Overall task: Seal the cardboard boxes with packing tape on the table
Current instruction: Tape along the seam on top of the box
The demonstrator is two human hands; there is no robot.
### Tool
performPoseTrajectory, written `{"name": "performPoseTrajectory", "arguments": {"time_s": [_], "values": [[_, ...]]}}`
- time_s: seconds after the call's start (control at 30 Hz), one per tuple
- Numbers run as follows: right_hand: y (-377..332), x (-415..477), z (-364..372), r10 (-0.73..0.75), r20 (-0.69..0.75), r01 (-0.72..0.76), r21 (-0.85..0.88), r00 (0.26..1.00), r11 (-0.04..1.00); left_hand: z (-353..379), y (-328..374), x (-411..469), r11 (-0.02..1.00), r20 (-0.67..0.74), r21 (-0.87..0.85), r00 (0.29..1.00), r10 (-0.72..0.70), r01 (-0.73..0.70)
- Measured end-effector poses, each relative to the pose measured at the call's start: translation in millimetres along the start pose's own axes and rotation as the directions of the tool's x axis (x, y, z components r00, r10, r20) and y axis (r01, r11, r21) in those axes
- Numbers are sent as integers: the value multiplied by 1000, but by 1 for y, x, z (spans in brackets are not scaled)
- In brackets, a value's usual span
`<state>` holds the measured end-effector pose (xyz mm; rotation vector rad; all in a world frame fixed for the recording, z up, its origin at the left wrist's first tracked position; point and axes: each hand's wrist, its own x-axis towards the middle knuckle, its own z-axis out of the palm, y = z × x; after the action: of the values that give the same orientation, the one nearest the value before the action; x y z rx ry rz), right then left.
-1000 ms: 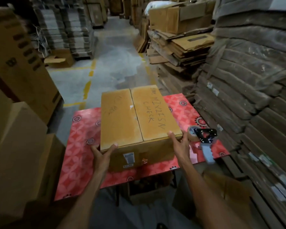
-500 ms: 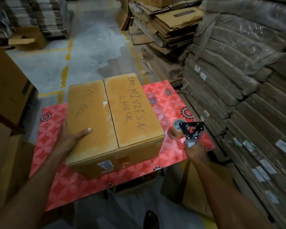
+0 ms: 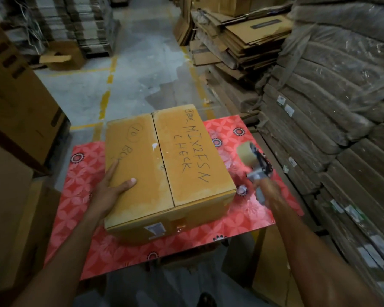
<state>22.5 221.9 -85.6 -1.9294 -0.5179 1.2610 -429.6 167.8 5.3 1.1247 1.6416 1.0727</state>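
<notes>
Your left hand (image 3: pixel 111 188) presses spread fingers on the box's (image 3: pixel 186 165) nine-o'clock flap. Your right hand's (image 3: pixel 269 192) fingers wrap the tape dispenser (image 3: pixel 254 160) at three o'clock, over the surface (image 3: pixel 84 173).

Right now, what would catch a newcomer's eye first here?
The cardboard box with marker writing sits mid-table on the red patterned tablecloth, its top seam looking untaped. The left hand rests on its top; the right hand grips a tape dispenser held up beside the box's right side.
</notes>
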Motion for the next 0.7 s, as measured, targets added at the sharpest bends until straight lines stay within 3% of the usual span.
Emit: {"name": "performPoseTrajectory", "arguments": {"time_s": [0.1,0.2,0.3,0.37,0.4,0.5,0.53,0.57,0.6,0.63,0.7], "values": [[-50,-21,5,-178,115,158,166,977,973,28,4,-18,1000,-51,-11,999,2,-3],[-100,-57,5,-353,323,235,352,878,906,59,0,-42,999,-89,6,995,-37,38],[-141,-88,5,-428,473,311,308,770,899,82,5,-67,981,-49,143,991,-126,131],[-157,-100,9,-487,486,430,231,726,873,84,14,-76,941,19,286,981,-194,181],[-160,-107,14,-502,504,474,196,703,859,81,19,-76,918,8,370,987,-159,144],[-155,-131,40,-449,607,467,141,656,873,69,34,-48,795,-64,583,967,248,-165],[-151,-139,52,-425,635,439,147,645,886,67,43,-31,809,-50,545,955,294,-220],[-146,-148,64,-402,660,413,150,635,898,67,57,-14,896,-20,394,973,230,-204],[-143,-156,77,-384,682,399,146,623,905,68,72,1,986,34,138,996,86,-90],[-140,-163,89,-372,693,395,136,618,909,69,86,15,984,125,-155,990,-70,89],[-135,-172,109,-368,679,398,120,635,909,70,105,41,778,323,-492,912,-254,391]]}}
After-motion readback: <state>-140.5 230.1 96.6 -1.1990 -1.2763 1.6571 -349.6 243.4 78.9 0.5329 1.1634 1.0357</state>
